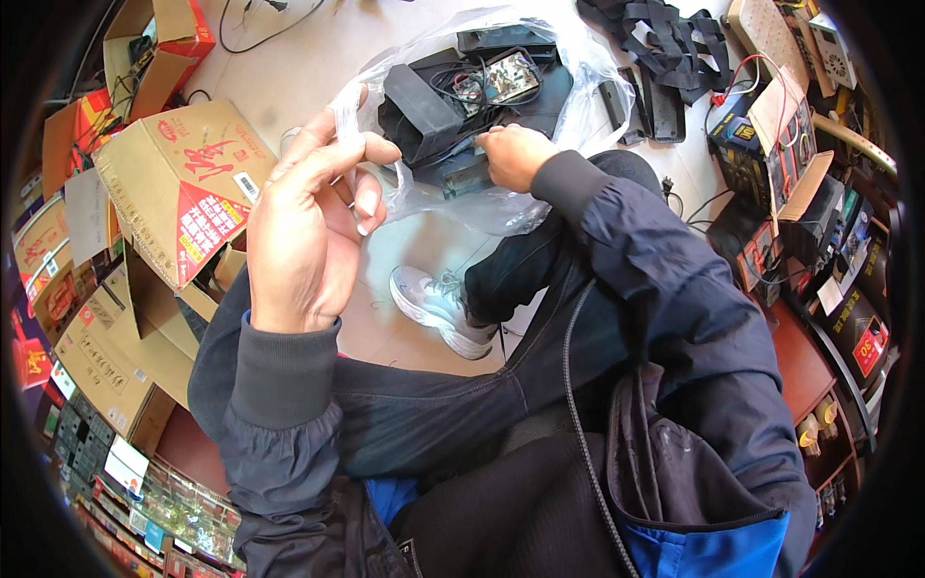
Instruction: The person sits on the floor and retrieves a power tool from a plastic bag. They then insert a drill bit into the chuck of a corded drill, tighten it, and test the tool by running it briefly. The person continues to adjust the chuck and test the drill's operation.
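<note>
A clear plastic bag [586, 67] lies spread on the floor in front of me, its mouth open. Inside are black plastic housings [421, 114], thin black cables and a bare circuit board [511, 79]. My left hand [313, 207] is raised at the bag's left rim, and its thumb and fingers close on the thin plastic there. Over the bag's near right part, my right hand [518, 156] is closed beside the dark parts. Its fingertips are partly hidden, so what it grips, if anything, I cannot make out.
Cardboard boxes [183, 154] are piled on the left. Black straps [670, 43] and black plastic pieces [665, 106] lie past the bag on the right. An opened box with cables [761, 144] and shelves stand farther right. My shoe [438, 303] rests just below the bag.
</note>
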